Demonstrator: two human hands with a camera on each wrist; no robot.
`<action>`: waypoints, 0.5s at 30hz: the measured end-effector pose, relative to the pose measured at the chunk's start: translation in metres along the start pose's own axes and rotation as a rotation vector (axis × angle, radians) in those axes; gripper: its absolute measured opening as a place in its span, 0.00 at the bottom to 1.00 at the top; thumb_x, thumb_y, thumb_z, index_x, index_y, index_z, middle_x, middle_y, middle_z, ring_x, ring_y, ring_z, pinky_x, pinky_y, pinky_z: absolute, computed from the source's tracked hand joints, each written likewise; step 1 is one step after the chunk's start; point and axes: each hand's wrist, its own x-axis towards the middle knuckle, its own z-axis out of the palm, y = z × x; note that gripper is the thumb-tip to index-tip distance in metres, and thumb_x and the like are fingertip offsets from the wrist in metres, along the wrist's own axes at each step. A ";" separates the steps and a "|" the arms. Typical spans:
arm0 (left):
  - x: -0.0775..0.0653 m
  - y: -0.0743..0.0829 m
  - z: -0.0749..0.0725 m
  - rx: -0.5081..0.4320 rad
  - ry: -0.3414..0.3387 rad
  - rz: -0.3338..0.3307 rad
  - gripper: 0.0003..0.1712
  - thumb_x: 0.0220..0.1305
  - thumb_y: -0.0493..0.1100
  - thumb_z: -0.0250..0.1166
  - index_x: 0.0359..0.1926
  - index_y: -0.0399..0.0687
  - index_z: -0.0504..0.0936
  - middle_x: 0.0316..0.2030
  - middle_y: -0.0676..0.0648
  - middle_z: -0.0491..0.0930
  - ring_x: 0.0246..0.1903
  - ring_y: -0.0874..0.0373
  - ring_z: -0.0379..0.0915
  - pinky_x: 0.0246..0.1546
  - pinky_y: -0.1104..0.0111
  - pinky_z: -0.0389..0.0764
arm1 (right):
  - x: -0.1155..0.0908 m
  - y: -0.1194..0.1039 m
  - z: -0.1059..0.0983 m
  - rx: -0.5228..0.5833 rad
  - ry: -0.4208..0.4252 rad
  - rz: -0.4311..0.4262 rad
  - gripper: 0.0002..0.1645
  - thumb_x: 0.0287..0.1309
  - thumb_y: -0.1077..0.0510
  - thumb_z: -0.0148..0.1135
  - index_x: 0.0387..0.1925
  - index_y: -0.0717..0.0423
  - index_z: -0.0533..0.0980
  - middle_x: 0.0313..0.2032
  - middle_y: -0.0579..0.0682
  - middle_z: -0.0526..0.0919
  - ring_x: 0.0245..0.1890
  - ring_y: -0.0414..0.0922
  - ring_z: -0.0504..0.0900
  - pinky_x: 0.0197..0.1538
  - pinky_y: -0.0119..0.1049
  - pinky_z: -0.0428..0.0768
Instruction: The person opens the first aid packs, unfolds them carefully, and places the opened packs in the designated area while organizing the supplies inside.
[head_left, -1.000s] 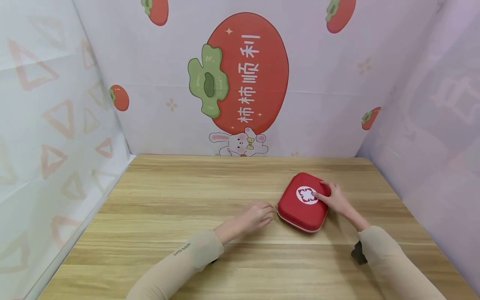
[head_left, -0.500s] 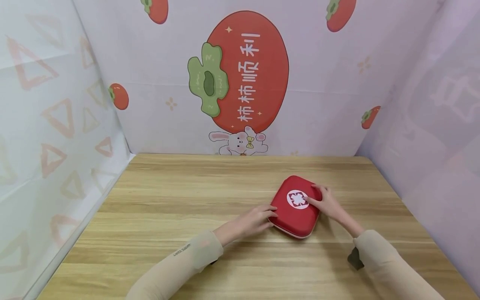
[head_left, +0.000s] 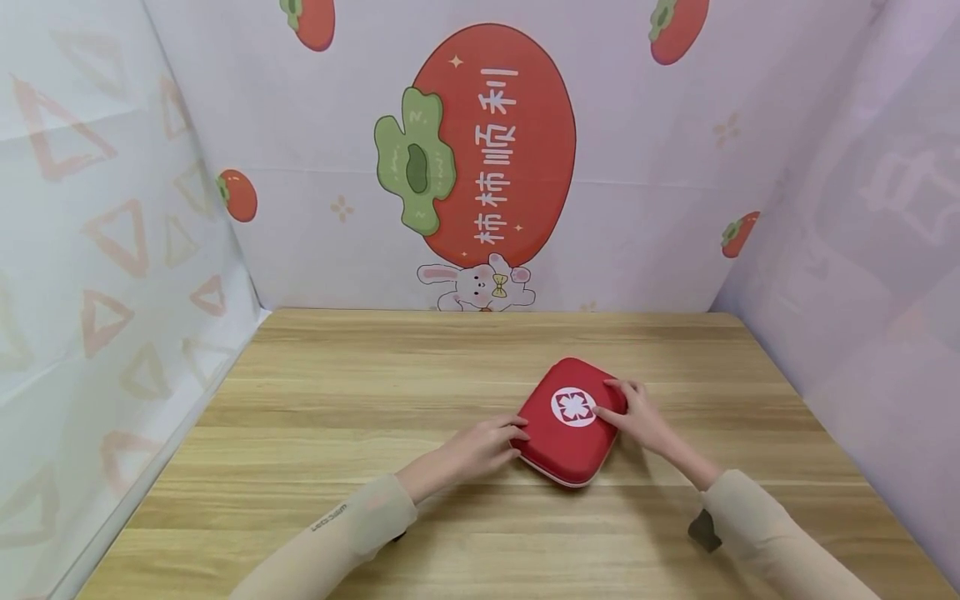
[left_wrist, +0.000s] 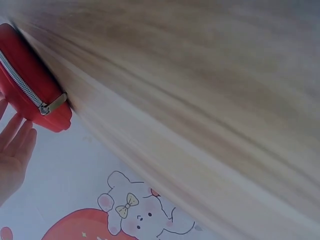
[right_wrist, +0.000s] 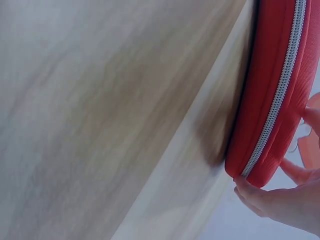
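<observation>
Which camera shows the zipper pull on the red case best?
The left wrist view: the zipper pull is close and clear there. The right wrist view shows zipper teeth but no pull; the head view shows the red case but I can't make out its pull.

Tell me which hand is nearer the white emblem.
Right. The right hand reaches the right edge of the white emblem; the left hand is farther, at the left side of the red case.
</observation>
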 end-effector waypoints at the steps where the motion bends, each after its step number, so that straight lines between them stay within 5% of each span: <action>1: -0.002 -0.001 -0.001 -0.002 0.004 0.004 0.12 0.56 0.39 0.60 0.44 0.44 0.78 0.51 0.46 0.72 0.51 0.57 0.68 0.54 0.72 0.69 | -0.001 -0.002 0.001 0.001 -0.007 -0.001 0.38 0.51 0.48 0.60 0.58 0.64 0.60 0.55 0.72 0.54 0.52 0.66 0.61 0.52 0.60 0.67; 15: -0.029 -0.011 -0.015 -0.032 0.048 -0.020 0.12 0.56 0.37 0.61 0.43 0.44 0.78 0.49 0.45 0.73 0.49 0.55 0.70 0.50 0.69 0.73 | -0.004 -0.018 0.015 0.001 -0.033 -0.067 0.37 0.50 0.50 0.62 0.58 0.63 0.62 0.55 0.69 0.55 0.51 0.62 0.63 0.51 0.55 0.71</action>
